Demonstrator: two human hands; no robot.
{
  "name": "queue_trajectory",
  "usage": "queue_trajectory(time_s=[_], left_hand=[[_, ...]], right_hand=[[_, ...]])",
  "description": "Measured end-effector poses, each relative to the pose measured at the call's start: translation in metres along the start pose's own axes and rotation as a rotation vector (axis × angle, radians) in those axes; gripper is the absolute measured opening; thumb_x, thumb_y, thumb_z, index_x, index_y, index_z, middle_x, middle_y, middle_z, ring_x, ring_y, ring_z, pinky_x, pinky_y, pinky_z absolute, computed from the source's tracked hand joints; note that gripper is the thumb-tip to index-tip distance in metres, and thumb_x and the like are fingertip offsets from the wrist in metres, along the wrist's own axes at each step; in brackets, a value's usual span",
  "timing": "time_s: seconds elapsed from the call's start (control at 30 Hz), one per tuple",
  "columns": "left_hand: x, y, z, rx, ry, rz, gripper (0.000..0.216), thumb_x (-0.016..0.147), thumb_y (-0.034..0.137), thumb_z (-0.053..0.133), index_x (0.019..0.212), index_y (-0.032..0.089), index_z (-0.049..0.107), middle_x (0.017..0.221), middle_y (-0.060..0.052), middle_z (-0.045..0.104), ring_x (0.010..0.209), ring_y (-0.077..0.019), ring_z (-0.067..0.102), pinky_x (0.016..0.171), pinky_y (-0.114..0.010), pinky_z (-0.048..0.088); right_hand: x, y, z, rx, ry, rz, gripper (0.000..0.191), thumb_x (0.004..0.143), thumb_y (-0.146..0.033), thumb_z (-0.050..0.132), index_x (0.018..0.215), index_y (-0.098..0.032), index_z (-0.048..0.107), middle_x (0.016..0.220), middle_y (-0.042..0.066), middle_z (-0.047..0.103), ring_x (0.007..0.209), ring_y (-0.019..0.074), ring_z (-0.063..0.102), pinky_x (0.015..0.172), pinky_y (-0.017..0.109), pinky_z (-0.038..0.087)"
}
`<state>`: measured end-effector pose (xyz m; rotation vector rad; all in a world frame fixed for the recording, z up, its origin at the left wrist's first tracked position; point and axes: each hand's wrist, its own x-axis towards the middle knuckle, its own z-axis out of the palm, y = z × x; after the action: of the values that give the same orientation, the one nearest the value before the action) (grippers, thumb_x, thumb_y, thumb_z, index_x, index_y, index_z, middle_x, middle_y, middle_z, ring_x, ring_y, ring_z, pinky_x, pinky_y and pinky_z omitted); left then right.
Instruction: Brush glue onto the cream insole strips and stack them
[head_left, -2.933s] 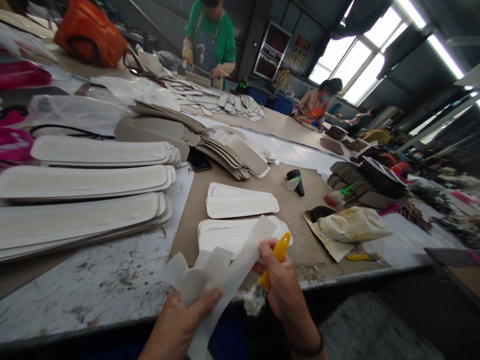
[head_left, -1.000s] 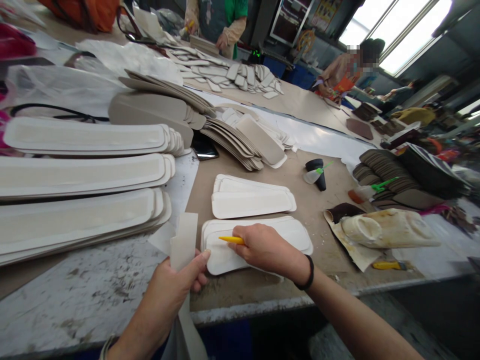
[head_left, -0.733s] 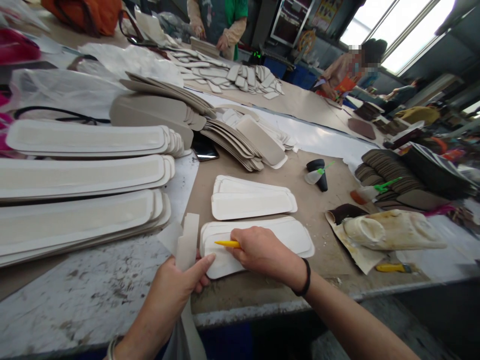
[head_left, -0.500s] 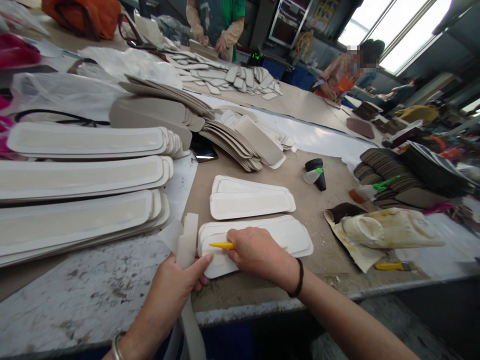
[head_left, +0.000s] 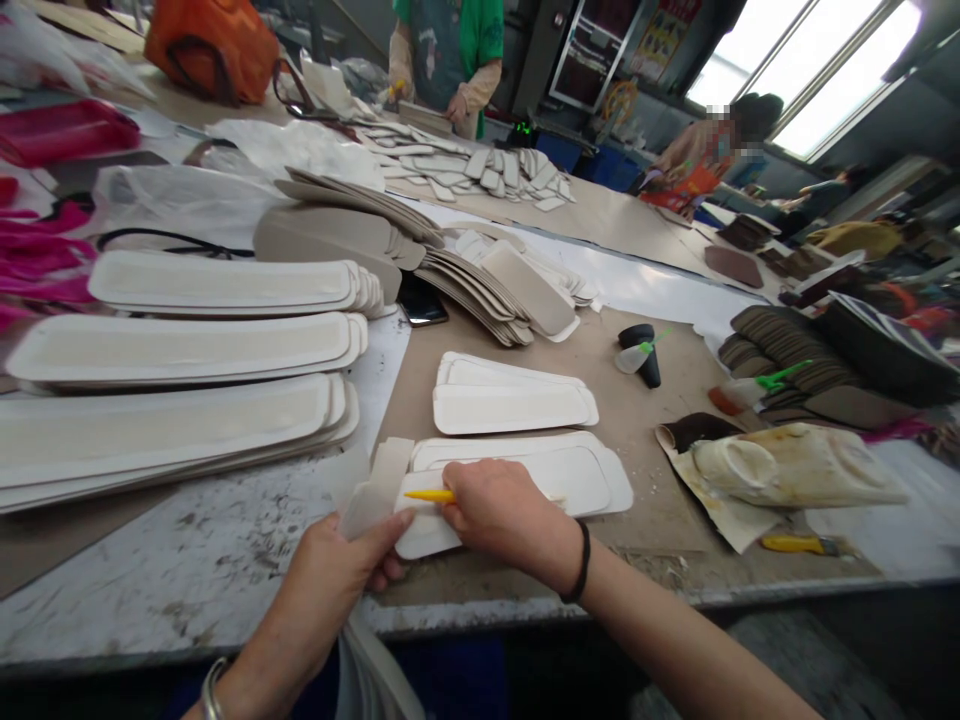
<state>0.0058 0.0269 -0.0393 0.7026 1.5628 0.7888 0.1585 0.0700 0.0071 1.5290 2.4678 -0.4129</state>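
Note:
My right hand (head_left: 506, 515) is closed round a yellow pointed tool (head_left: 429, 496), its tip directed left over the near white rounded panel (head_left: 424, 541). That panel lies on a small stack of similar ones, partly covered by my right hand. My left hand (head_left: 341, 565) pinches pale flexible strips (head_left: 391, 466) at the panel's left end. Its thumb lies along the panel's edge, with the fingertips lower down beside it. Long strip tails (head_left: 371, 665) hang below the table edge. Just beyond is a second small stack of white panels (head_left: 514, 408).
Long white panels (head_left: 187, 345) lie in stacks at left. Beige pieces (head_left: 480, 295) and a phone (head_left: 422, 300) are behind. To the right are a small bottle (head_left: 634, 357), a stained container (head_left: 795, 465) and a yellow-handled tool (head_left: 793, 544). A co-worker (head_left: 450, 60) stands across the table.
The view has shifted, so the scene sits farther right. My right hand and the yellow tool have moved left along the panel. The strips in my left hand lean over more.

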Motion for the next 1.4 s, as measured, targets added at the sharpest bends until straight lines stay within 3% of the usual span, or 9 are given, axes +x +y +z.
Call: queue_trajectory(time_s=[0.33, 0.53, 0.7, 0.8, 1.0, 1.13, 1.4], left_hand=[[0.003, -0.007, 0.003, 0.031, -0.010, 0.032, 0.044, 0.050, 0.057, 0.073, 0.051, 0.016, 0.057, 0.037, 0.001, 0.054, 0.036, -0.0110, 0.041, 0.041, -0.024, 0.028], [0.004, -0.008, 0.000, 0.049, -0.019, 0.034, 0.045, 0.050, 0.058, 0.073, 0.047, 0.017, 0.056, 0.037, -0.001, 0.055, 0.036, -0.0119, 0.041, 0.043, -0.026, 0.029], [0.002, -0.007, -0.002, 0.064, -0.030, 0.051, 0.039, 0.054, 0.051, 0.074, 0.045, 0.018, 0.056, 0.038, 0.000, 0.057, 0.039, -0.0114, 0.044, 0.046, -0.025, 0.032], [0.002, -0.008, -0.002, 0.098, -0.008, 0.036, 0.036, 0.055, 0.048, 0.075, 0.046, 0.019, 0.056, 0.037, 0.003, 0.056, 0.038, -0.0114, 0.044, 0.046, -0.024, 0.033], [0.017, -0.025, -0.003, 0.175, 0.024, 0.077, 0.048, 0.041, 0.068, 0.067, 0.038, 0.022, 0.051, 0.031, 0.002, 0.050, 0.031, -0.0129, 0.038, 0.040, -0.028, 0.032], [0.026, -0.037, -0.007, 0.240, 0.056, 0.038, 0.042, 0.051, 0.061, 0.067, 0.044, 0.022, 0.052, 0.034, 0.003, 0.052, 0.033, -0.0143, 0.042, 0.040, -0.028, 0.032], [0.027, -0.036, -0.008, 0.259, 0.070, 0.089, 0.035, 0.049, 0.053, 0.072, 0.043, 0.025, 0.051, 0.035, 0.002, 0.056, 0.033, -0.0179, 0.047, 0.038, -0.031, 0.040]], right_hand=[[-0.004, -0.003, 0.002, -0.003, -0.001, 0.033, 0.024, 0.086, -0.035, 0.051, 0.093, -0.017, 0.065, 0.084, 0.011, 0.070, 0.077, 0.0256, 0.065, 0.061, 0.031, 0.046], [-0.051, 0.045, -0.008, 0.100, -0.007, 0.258, 0.021, 0.087, -0.035, 0.052, 0.081, -0.018, 0.063, 0.078, 0.005, 0.066, 0.075, 0.0206, 0.061, 0.062, 0.027, 0.039], [-0.089, 0.090, -0.002, 0.320, 0.157, 0.382, 0.016, 0.089, -0.025, 0.049, 0.081, -0.016, 0.058, 0.079, 0.002, 0.060, 0.074, 0.0150, 0.055, 0.066, 0.025, 0.036], [-0.091, 0.095, 0.007, 0.320, 0.204, 0.438, 0.018, 0.090, -0.027, 0.046, 0.083, -0.016, 0.058, 0.080, 0.002, 0.060, 0.075, 0.0154, 0.055, 0.067, 0.025, 0.036], [-0.080, 0.091, 0.011, 0.137, 0.147, 0.625, 0.023, 0.088, -0.037, 0.050, 0.088, -0.017, 0.062, 0.089, 0.007, 0.066, 0.084, 0.0217, 0.060, 0.066, 0.028, 0.036], [-0.078, 0.098, 0.010, 0.148, 0.090, 0.582, 0.023, 0.087, -0.037, 0.053, 0.090, -0.016, 0.063, 0.090, 0.008, 0.066, 0.085, 0.0223, 0.060, 0.065, 0.028, 0.036], [-0.074, 0.111, 0.009, 0.232, 0.033, 0.439, 0.016, 0.086, -0.029, 0.058, 0.090, -0.014, 0.064, 0.089, 0.006, 0.065, 0.081, 0.0184, 0.058, 0.070, 0.026, 0.037]])
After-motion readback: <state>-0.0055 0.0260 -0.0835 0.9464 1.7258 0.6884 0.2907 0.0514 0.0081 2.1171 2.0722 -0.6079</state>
